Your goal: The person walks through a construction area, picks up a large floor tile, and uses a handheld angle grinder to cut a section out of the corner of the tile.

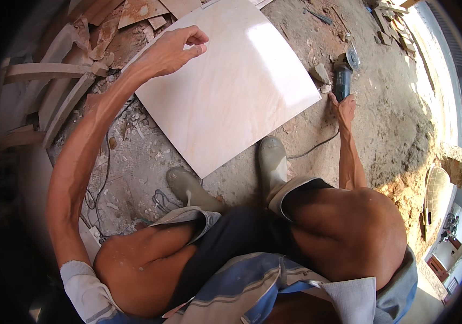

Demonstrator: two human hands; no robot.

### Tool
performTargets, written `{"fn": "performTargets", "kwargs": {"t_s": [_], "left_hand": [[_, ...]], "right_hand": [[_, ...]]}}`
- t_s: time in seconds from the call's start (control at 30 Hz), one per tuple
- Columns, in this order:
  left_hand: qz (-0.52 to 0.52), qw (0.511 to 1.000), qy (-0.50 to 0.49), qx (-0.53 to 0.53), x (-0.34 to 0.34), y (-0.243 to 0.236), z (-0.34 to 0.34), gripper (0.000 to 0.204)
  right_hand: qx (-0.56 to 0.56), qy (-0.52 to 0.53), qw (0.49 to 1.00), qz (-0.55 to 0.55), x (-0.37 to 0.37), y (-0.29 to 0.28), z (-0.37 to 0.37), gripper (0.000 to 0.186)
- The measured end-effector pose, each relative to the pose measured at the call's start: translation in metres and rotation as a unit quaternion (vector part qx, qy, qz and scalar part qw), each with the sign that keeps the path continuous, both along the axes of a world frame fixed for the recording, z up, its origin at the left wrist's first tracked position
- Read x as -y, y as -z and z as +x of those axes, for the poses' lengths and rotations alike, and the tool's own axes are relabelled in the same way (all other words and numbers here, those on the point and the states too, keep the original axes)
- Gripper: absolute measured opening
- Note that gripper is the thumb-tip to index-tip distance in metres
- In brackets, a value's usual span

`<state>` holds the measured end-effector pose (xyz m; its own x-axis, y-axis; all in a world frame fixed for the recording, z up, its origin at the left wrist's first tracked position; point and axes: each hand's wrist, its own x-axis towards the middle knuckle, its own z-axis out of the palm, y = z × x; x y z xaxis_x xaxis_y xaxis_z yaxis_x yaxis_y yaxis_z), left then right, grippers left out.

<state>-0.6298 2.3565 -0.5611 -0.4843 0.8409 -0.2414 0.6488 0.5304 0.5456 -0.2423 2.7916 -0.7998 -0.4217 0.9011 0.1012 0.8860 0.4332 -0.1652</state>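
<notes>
A large, pale, glossy tile (220, 92) lies on the ground in front of my boots. My left hand (179, 47) is over its far left part, fingers loosely curled and the thumb apart from them. Nothing shows between them, and I cannot tell whether the hand touches the tile. To the right of the tile, my right hand (344, 107) grips the rear of an angle grinder (342, 78). The grinder's round disc (352, 59) points away from me, near the ground. A dark cord (317, 147) runs from it toward my right boot.
Rubber boots (273, 159) stand by the tile's near edge. Wooden pieces (52, 73) and broken tile scraps (142, 12) crowd the left side. A stone (320, 73) sits beside the grinder. Loose cable (163, 201) lies near my left boot, and rubble covers the dirt floor.
</notes>
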Motion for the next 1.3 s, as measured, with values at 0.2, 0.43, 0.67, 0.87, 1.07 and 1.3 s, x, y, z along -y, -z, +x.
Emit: {"fn": "performTargets", "kwargs": {"t_s": [0.2, 0.43, 0.67, 0.87, 1.07, 1.3], "left_hand": [[-0.007, 0.999, 0.041, 0.034, 0.012, -0.010, 0.037, 0.038], [-0.059, 0.980, 0.098, 0.161, 0.005, -0.013, 0.084, 0.041], [0.017, 0.940, 0.215, 0.264, -0.073, -0.002, 0.166, 0.093], [-0.012, 0.873, 0.244, 0.422, -0.051, -0.002, 0.225, 0.067], [-0.089, 0.890, 0.167, 0.416, 0.069, 0.042, 0.250, 0.063], [-0.256, 0.799, 0.048, 0.542, 0.145, -0.074, 0.233, 0.065]], "right_hand": [[-0.259, 0.076, 0.910, -0.315, -0.016, -0.049, 0.004, 0.055], [-0.450, -0.062, 0.796, -0.401, 0.066, -0.152, -0.016, 0.057], [-0.583, -0.303, 0.603, -0.452, 0.138, -0.275, -0.132, 0.067], [-0.651, -0.361, 0.441, -0.502, 0.239, -0.388, -0.167, 0.080], [-0.474, -0.435, 0.285, -0.711, 0.178, -0.370, -0.181, 0.082], [-0.428, -0.397, 0.300, -0.754, 0.183, -0.289, -0.210, 0.088]]}}
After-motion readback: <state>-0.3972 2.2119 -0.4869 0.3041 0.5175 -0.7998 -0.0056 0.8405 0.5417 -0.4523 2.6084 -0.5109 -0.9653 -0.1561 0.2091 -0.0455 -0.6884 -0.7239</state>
